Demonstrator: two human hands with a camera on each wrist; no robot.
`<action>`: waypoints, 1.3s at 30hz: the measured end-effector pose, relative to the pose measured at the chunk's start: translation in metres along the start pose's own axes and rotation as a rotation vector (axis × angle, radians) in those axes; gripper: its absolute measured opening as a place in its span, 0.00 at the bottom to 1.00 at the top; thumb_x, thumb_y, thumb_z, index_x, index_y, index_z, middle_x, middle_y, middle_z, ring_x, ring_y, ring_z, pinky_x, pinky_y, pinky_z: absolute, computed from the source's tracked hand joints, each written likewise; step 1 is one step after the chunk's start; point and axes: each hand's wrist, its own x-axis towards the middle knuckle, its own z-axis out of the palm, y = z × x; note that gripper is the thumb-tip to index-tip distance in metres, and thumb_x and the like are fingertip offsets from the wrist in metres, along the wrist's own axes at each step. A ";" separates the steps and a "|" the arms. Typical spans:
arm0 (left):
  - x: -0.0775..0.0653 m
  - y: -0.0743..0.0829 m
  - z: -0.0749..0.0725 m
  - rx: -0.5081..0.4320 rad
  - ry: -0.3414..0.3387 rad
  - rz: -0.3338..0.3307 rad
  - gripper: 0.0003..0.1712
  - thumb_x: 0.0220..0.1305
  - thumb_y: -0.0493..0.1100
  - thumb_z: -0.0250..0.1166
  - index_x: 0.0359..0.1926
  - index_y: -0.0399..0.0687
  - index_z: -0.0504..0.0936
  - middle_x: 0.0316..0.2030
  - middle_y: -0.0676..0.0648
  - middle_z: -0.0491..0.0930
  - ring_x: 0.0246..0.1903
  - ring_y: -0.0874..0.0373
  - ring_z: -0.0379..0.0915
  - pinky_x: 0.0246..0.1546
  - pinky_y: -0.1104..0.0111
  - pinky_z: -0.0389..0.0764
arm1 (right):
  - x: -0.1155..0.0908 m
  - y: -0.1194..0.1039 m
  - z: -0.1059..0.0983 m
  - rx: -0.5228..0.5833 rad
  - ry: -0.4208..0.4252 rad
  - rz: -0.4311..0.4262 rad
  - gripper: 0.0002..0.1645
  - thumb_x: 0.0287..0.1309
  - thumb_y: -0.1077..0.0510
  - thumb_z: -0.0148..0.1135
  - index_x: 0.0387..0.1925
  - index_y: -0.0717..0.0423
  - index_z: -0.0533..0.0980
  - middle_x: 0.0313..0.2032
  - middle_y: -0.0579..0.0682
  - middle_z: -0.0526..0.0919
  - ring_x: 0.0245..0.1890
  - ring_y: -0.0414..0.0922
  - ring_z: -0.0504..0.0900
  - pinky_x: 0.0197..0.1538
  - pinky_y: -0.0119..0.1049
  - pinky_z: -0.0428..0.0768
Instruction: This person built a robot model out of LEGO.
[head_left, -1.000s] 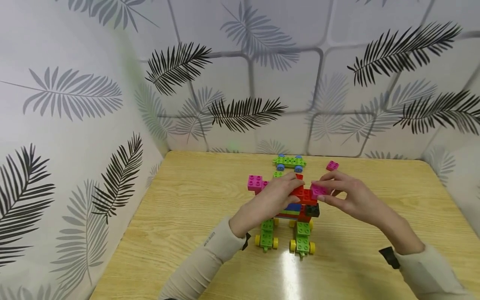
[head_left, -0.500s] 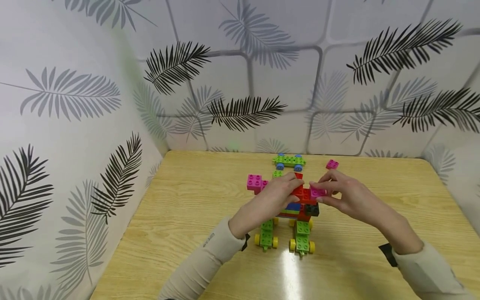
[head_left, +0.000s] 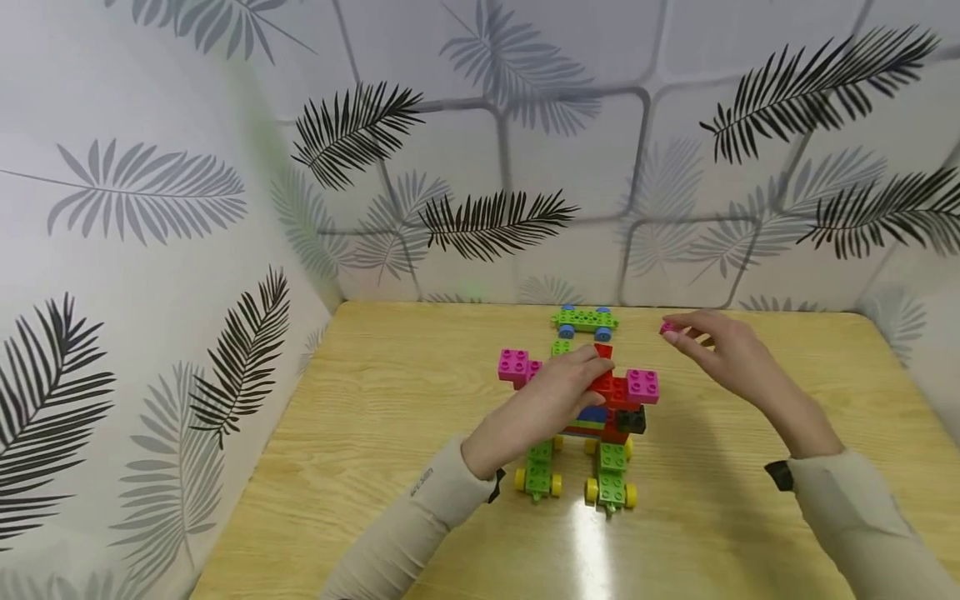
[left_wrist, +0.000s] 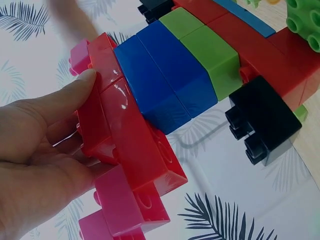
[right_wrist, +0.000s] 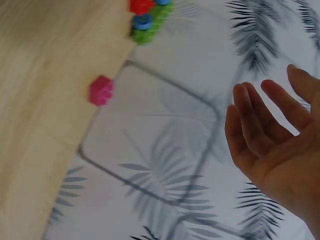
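A figure of toy building bricks stands on the table, on green wheeled bases (head_left: 611, 479). My left hand (head_left: 547, 400) grips its red top bricks (left_wrist: 127, 132), with the thumb along one side and the fingers behind. Below these are blue bricks (left_wrist: 167, 77) and a black brick (left_wrist: 265, 120) sticking out. One pink brick (head_left: 642, 386) sits on the right end of the red row, another pink brick (head_left: 513, 365) on the left end. My right hand (head_left: 723, 350) reaches toward a loose pink brick (right_wrist: 101, 90), its fingers relaxed and apart from it in the right wrist view.
A green wheeled base (head_left: 587, 320) with blue wheels stands behind the figure, near the back edge of the wooden table (head_left: 390, 375). Walls covered in leaf-patterned sheeting (head_left: 465, 167) rise behind and at the left.
My right hand has let go of the pink brick on the red row's right end and moved back and right to the loose pink brick. My left hand keeps its grip.
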 end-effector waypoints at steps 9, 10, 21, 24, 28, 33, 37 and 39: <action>0.002 0.000 0.001 -0.005 -0.002 0.005 0.23 0.63 0.43 0.65 0.58 0.40 0.77 0.44 0.49 0.76 0.39 0.62 0.70 0.40 0.81 0.70 | 0.023 0.089 0.048 -0.154 -0.024 0.225 0.24 0.63 0.59 0.61 0.56 0.70 0.73 0.53 0.73 0.73 0.45 0.68 0.77 0.37 0.59 0.77; 0.002 0.000 0.001 -0.009 -0.003 0.004 0.23 0.63 0.43 0.65 0.58 0.40 0.76 0.44 0.49 0.76 0.39 0.62 0.70 0.40 0.81 0.71 | 0.026 0.094 0.050 -0.179 -0.022 0.225 0.25 0.63 0.59 0.61 0.57 0.70 0.72 0.54 0.73 0.73 0.47 0.69 0.75 0.39 0.61 0.75; 0.011 0.007 0.005 0.015 -0.021 0.027 0.24 0.64 0.43 0.65 0.59 0.41 0.76 0.46 0.49 0.77 0.40 0.63 0.71 0.41 0.83 0.71 | 0.030 0.120 0.069 -0.218 -0.139 0.331 0.27 0.64 0.56 0.59 0.58 0.70 0.68 0.54 0.75 0.70 0.48 0.74 0.71 0.45 0.69 0.70; 0.010 0.006 0.005 0.020 -0.013 0.020 0.24 0.63 0.43 0.65 0.59 0.41 0.76 0.45 0.49 0.76 0.40 0.62 0.71 0.41 0.83 0.71 | 0.028 0.119 0.075 -0.205 -0.108 0.296 0.22 0.61 0.59 0.62 0.54 0.68 0.72 0.49 0.72 0.73 0.46 0.70 0.74 0.43 0.65 0.73; 0.007 0.003 0.003 0.017 -0.007 0.006 0.23 0.64 0.43 0.65 0.58 0.41 0.76 0.46 0.50 0.76 0.41 0.63 0.71 0.42 0.82 0.71 | 0.026 0.115 0.076 -0.207 -0.105 0.280 0.13 0.58 0.63 0.65 0.44 0.63 0.75 0.44 0.68 0.76 0.44 0.66 0.77 0.41 0.62 0.75; 0.004 0.001 0.000 0.002 -0.014 -0.014 0.23 0.64 0.43 0.64 0.59 0.41 0.76 0.45 0.50 0.76 0.40 0.63 0.70 0.41 0.82 0.70 | 0.019 0.104 0.071 -0.189 -0.119 0.271 0.08 0.60 0.61 0.64 0.39 0.60 0.75 0.38 0.63 0.78 0.39 0.59 0.78 0.37 0.57 0.76; 0.002 0.000 -0.001 0.015 -0.011 -0.010 0.24 0.64 0.43 0.65 0.59 0.41 0.76 0.44 0.50 0.76 0.39 0.63 0.69 0.39 0.81 0.70 | 0.012 0.083 0.060 -0.133 -0.036 0.198 0.16 0.60 0.58 0.65 0.44 0.65 0.75 0.38 0.63 0.79 0.35 0.57 0.80 0.33 0.54 0.77; 0.001 -0.001 -0.001 0.018 -0.011 -0.009 0.24 0.64 0.44 0.64 0.59 0.41 0.76 0.44 0.49 0.76 0.38 0.63 0.69 0.39 0.81 0.70 | 0.008 0.065 0.051 -0.098 0.016 0.152 0.19 0.61 0.57 0.65 0.47 0.66 0.75 0.40 0.63 0.80 0.35 0.58 0.81 0.32 0.54 0.78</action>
